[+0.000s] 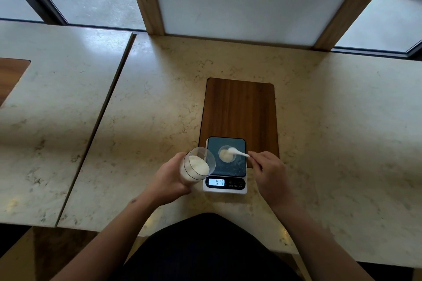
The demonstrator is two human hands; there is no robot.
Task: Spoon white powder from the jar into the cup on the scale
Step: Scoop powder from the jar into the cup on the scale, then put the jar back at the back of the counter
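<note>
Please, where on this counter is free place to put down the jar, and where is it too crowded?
Free: the marble left of the scale, under the left hand holding the jar; the marble right of the wooden inlay; the inlay's far part. Crowded: the scale platform, with the cup, the spoon and the right hand.

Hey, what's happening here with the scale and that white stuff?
A person is weighing out white powder. The left hand holds a clear jar of powder, tilted toward the scale. The right hand holds a small white spoon over the little cup on the scale's platform. Some powder already lies in the cup, and the display appears to read 0.13.
</note>
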